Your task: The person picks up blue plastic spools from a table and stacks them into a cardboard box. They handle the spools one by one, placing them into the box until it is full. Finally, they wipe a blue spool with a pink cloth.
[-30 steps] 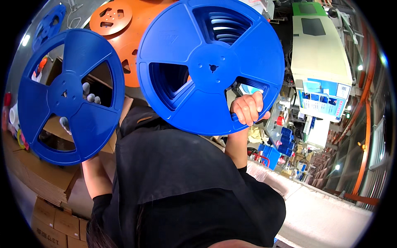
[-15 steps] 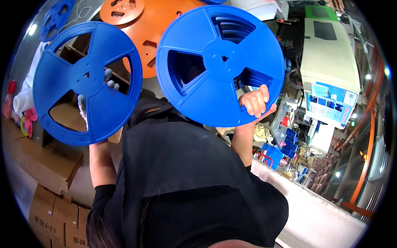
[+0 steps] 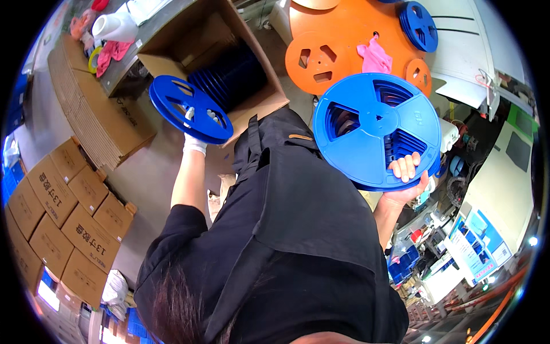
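My left hand [image 3: 195, 143], in a whitish glove, grips a blue plastic reel [image 3: 200, 125] through its window cutouts. That reel is tilted at the mouth of an open cardboard box [image 3: 271, 83], in which a row of blue reels [image 3: 232, 80] stands on edge. On the right, my bare right hand [image 3: 408, 176] clasps a thick stack of blue reels [image 3: 352, 149] at its lower right edge, fingers hooked into a window. The stack's flat face is turned up, and its underside is hidden.
An orange round table [image 3: 355, 26] beyond the stack bears orange discs [image 3: 318, 63], a pink cloth [image 3: 375, 55] and more blue reels [image 3: 419, 26]. Flattened cartons [image 3: 109, 109] and stacked closed boxes [image 3: 63, 212] stand at left. A cream machine [image 3: 504, 166] is at right.
The view has swung left, bringing the open box into sight. The left reel has tipped from face-on to slanted at the box mouth. My right hand still holds its stack.
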